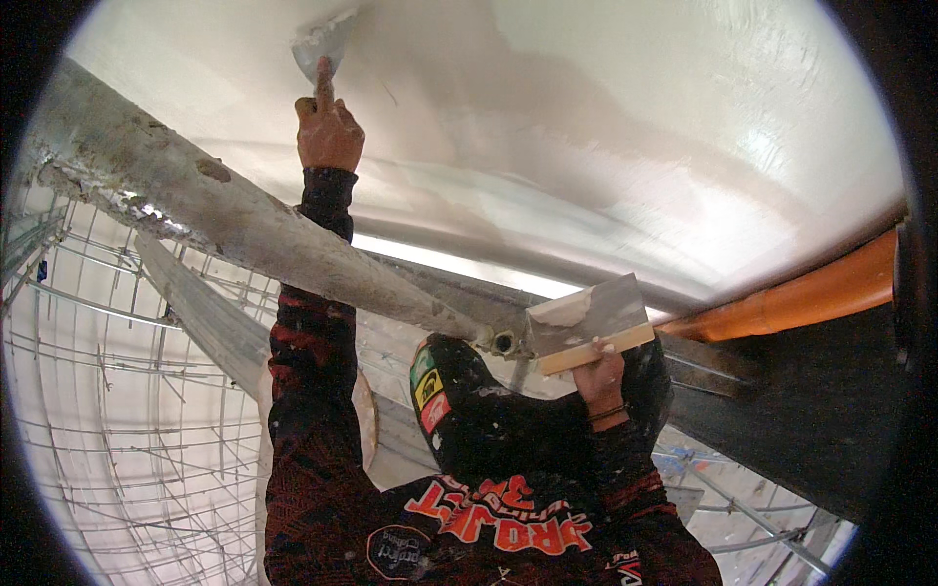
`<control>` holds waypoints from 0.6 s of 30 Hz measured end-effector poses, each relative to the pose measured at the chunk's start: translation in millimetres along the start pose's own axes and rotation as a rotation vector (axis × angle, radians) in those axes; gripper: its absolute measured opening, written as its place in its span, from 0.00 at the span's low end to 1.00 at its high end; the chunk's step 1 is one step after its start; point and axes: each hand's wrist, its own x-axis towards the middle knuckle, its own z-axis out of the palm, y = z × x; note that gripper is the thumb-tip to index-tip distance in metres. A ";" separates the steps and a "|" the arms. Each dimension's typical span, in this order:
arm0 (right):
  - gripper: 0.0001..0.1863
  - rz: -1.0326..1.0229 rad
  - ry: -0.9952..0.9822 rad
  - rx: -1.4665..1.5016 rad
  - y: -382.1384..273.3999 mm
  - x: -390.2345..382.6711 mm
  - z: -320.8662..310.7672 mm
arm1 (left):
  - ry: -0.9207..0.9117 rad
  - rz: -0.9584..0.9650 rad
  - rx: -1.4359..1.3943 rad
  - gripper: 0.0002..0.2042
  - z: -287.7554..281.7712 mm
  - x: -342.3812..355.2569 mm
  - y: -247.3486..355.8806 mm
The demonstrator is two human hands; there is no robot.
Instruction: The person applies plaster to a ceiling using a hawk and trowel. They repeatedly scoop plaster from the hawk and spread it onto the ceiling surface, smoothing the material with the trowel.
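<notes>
My left arm reaches up to the pale curved ceiling [586,107]. The left hand [330,135] is closed round a putty knife [324,47], its index finger stretched along the tool. The metal blade is at the ceiling surface, with whitish filler on it. Lower and to the right, my right hand [600,381] grips a wide filling knife [591,317] from below. This one has a broad grey metal blade and a pale wooden-looking back edge. A smear of filler lies on its blade, and white residue marks the fingers. Both sleeves are dark and dusty.
A thick, stained grey beam [225,210] slants across below the left hand. An orange pipe [801,293] runs along the right. Metal scaffolding [127,342] fills the lower left. Dark cloth with coloured patches [430,386] and a printed dark top [489,527] occupy the lower middle.
</notes>
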 end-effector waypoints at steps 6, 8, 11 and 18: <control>0.10 -0.013 -0.027 -0.038 -2.5 -2.2 3.6 | -0.172 -0.132 -0.017 0.34 26.4 -14.6 20.1; 0.08 -0.010 -0.062 -0.040 -3.6 -2.3 5.4 | -0.183 -0.141 -0.041 0.35 37.1 -26.5 25.2; 0.07 -0.038 -0.166 0.017 -4.1 -2.8 7.3 | -0.255 -0.156 -0.092 0.36 54.2 -58.2 33.3; 0.18 -0.035 -0.094 0.010 -0.5 -3.8 3.5 | -0.449 -0.145 -0.157 0.37 90.8 -141.6 40.7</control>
